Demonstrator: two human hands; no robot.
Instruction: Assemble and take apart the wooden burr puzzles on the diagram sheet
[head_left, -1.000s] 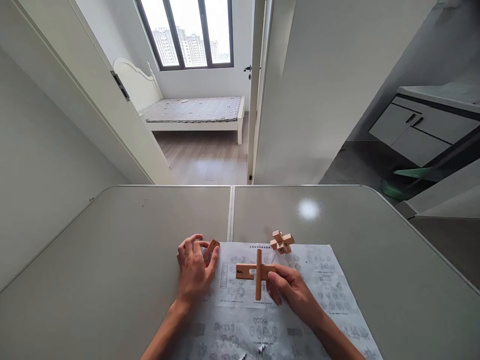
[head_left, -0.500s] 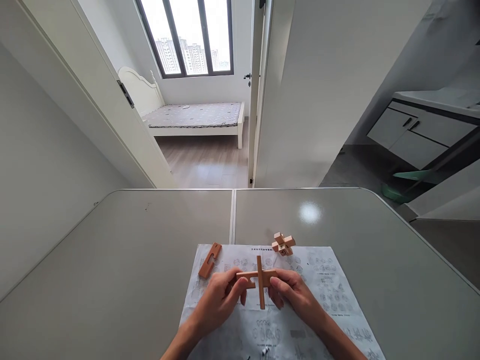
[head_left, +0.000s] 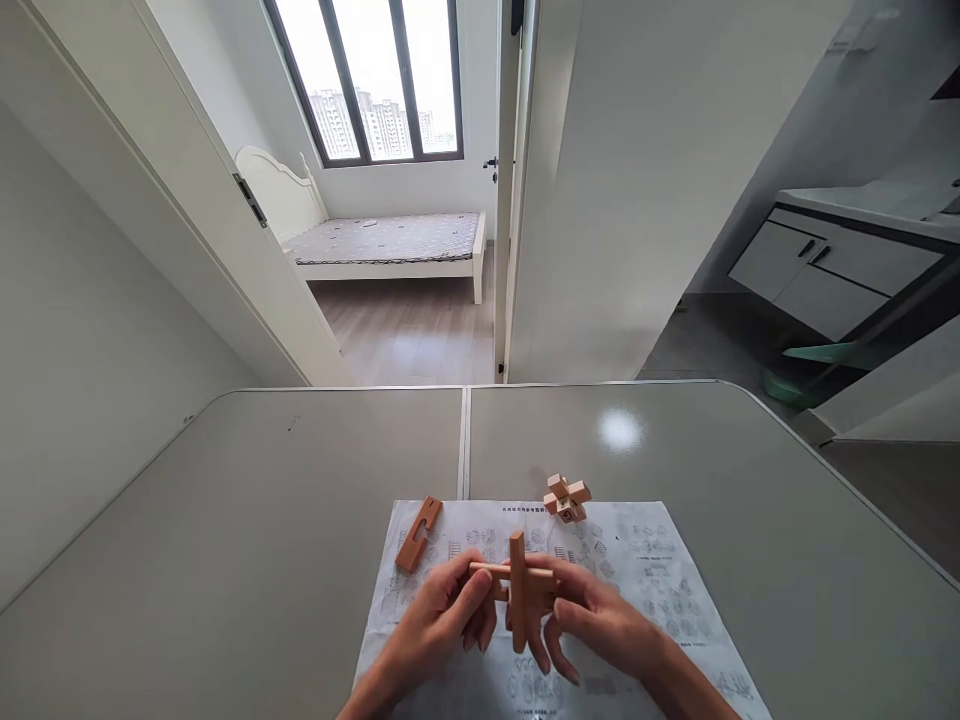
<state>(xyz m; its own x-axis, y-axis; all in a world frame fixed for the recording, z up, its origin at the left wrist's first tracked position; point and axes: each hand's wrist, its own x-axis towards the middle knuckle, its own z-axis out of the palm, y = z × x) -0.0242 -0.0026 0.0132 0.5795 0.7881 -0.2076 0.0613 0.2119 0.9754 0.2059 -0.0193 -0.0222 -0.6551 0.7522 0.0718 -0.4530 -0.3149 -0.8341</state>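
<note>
Two joined wooden puzzle pieces (head_left: 518, 590) are held above the paper, one flat piece standing crosswise through the other. My left hand (head_left: 454, 605) pinches their left end between thumb and fingers. Around the right end is my right hand (head_left: 592, 610), its index finger behind the pieces, thumb at the near side and the lower fingers loosely bent below. Beyond my left hand a loose flat wooden piece with a cut-out notch (head_left: 417, 537) lies on the paper. An assembled wooden burr puzzle (head_left: 567, 498) sits at the paper's far edge.
A printed instruction sheet (head_left: 637, 590) with small diagrams lies under my hands on the grey table (head_left: 225, 540). A pale seam strip (head_left: 466, 440) runs across the tabletop. Past the table are a doorway, a bed (head_left: 390, 240) and, at right, a white cabinet (head_left: 840, 260).
The joined pieces have turned, so the crosswise one shows more of its broad face. My right hand's grip has loosened and its lower fingers have spread downward. The view has tilted slightly up.
</note>
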